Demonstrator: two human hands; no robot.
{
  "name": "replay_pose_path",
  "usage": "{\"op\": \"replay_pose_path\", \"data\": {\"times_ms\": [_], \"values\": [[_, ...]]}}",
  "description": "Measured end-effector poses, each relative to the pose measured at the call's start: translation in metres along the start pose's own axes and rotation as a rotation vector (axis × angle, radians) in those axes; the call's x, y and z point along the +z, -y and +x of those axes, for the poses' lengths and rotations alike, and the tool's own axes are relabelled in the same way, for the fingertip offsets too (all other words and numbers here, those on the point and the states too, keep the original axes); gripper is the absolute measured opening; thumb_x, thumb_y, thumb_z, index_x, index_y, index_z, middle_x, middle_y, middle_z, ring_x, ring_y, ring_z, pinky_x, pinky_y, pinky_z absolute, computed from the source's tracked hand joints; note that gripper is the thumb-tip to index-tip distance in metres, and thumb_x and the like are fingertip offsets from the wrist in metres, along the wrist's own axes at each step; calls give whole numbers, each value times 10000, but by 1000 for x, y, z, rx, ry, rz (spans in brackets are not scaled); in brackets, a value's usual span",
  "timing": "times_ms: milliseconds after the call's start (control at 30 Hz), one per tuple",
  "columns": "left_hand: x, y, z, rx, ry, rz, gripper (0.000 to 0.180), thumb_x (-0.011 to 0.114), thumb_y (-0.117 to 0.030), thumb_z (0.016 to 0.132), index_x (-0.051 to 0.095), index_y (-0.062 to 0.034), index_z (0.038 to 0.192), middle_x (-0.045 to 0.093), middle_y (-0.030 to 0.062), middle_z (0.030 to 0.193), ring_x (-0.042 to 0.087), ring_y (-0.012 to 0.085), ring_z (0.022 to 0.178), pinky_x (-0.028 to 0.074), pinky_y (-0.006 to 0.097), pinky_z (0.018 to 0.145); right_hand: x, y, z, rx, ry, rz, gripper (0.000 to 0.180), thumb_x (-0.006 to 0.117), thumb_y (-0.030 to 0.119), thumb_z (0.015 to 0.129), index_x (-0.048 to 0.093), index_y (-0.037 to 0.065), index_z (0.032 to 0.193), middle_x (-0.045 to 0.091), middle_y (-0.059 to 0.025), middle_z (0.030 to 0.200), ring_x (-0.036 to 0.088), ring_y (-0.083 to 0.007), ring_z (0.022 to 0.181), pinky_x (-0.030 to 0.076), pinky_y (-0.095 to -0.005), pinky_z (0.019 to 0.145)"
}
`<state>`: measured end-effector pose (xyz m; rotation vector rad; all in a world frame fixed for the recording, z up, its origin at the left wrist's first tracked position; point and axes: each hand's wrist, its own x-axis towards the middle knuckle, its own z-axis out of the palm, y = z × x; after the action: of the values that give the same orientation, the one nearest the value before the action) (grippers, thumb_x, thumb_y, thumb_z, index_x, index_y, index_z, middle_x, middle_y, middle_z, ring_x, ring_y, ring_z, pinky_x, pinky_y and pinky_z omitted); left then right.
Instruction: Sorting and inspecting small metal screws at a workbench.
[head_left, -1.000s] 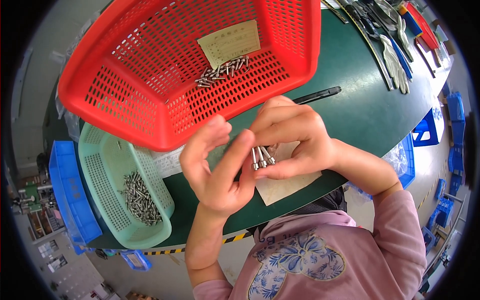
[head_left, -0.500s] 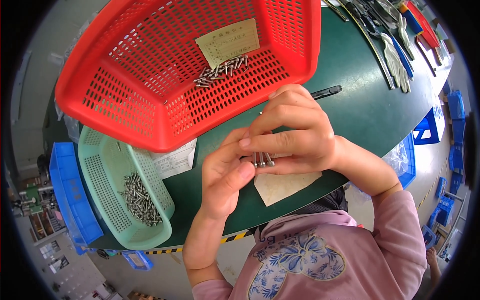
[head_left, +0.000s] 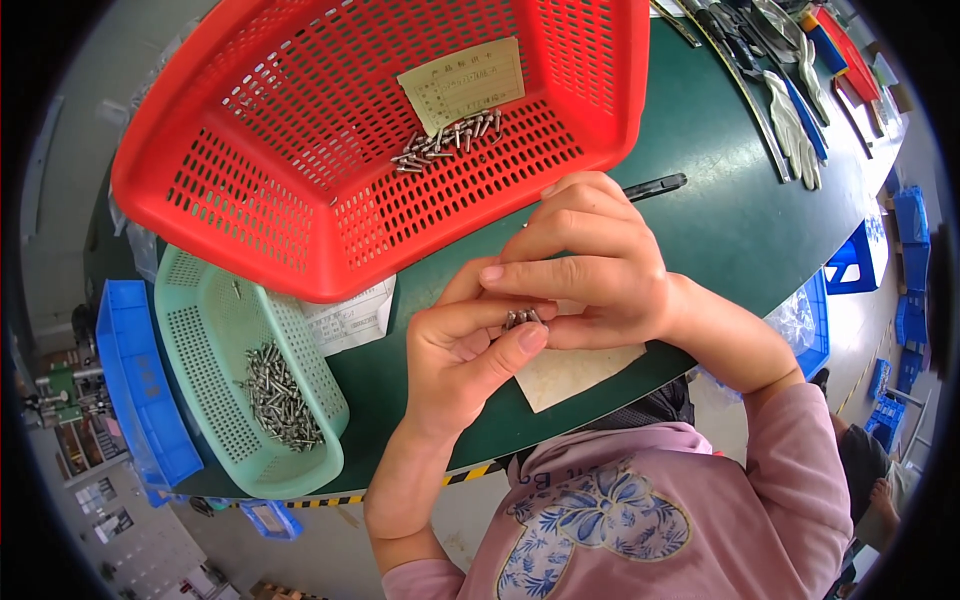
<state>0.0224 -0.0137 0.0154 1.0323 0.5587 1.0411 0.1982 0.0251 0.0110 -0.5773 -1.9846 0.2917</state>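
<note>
Close together over the table's near edge, my two hands work on a few small metal screws (head_left: 522,319). The thumb and index finger of my left hand (head_left: 455,350) close round the screws, whose ends show above the thumb. My right hand (head_left: 595,265) is curled against the left, its thumb and fingers closed round the same bunch; its palm is hidden. More screws lie in the red basket (head_left: 375,270) beyond my hands, below a yellowish card (head_left: 465,85). A pale green basket (head_left: 335,400) at the left holds a larger heap of screws (head_left: 280,400).
Under my hands lies a beige sheet (head_left: 575,378) on the green table (head_left: 720,130). A white printed paper (head_left: 360,318) pokes out beneath the red basket. A black knife-like tool (head_left: 655,186), gloves (head_left: 795,130) and steel rulers lie to the right. Blue bins (head_left: 145,385) flank the table.
My left thumb has slid right and up over the screws, covering their shafts so that only the ends show. My right hand stays nearly in place. A person has appeared at the far right edge.
</note>
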Motion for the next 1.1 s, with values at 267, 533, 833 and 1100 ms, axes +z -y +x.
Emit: {"op": "replay_pose_path", "data": {"times_ms": [267, 533, 833, 1100], "values": [[0, 0, 4, 133, -8, 293, 138, 633, 37, 813, 676, 41, 944, 591, 117, 1038, 604, 167, 911, 498, 256, 770, -1, -1, 1, 12, -3, -38, 448, 748, 232, 641, 669, 75, 1053, 622, -10, 846, 537, -187, 713, 390, -339, 675], [2, -4, 5, 476, -10, 856, 327, 681, 51, 635, 706, -30, 951, 653, 124, 955, 629, 232, 813, 528, 290, 690, -3, -7, 2, 25, -30, -108, 536, 733, 313, 619, 651, 35, 1070, 612, -43, 805, 532, -205, 704, 370, -335, 658], [6, -8, 10, 771, 14, 1156, 373, 689, 54, 587, 715, -57, 943, 667, 92, 941, 635, 235, 801, 536, 292, 651, -4, -7, 3, -13, -48, -116, 528, 727, 341, 630, 657, 35, 1055, 610, -34, 802, 534, -199, 707, 373, -342, 663], [7, -7, 9, 807, -5, 1215, 286, 722, 15, 650, 718, -70, 923, 672, 74, 915, 639, 219, 786, 534, 281, 630, -2, -3, 1, 48, -49, -81, 587, 745, 217, 522, 639, 90, 1085, 609, -14, 867, 556, -206, 755, 394, -340, 685]]}}
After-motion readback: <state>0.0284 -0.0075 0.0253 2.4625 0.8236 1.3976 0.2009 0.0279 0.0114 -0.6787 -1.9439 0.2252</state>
